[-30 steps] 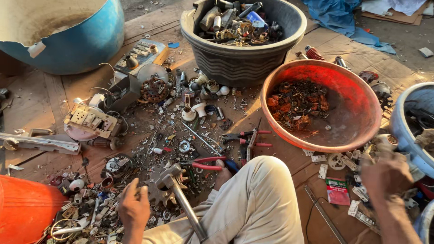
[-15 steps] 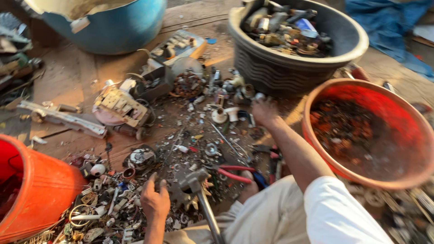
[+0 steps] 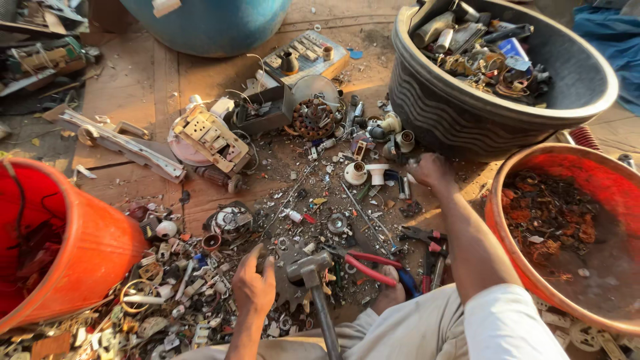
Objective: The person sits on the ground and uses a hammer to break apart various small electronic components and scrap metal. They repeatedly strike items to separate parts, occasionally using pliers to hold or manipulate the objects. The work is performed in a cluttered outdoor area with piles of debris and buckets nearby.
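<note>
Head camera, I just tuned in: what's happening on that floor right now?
A person sits on the floor amid scattered scrap parts. The left hand rests on the small pieces beside a hammer. The right hand reaches out to the loose parts at the foot of the dark ribbed tub, which holds metal scrap. Red-handled pliers lie near the knee. An orange basin with reddish wire scrap sits on the right, an orange bucket on the left.
</note>
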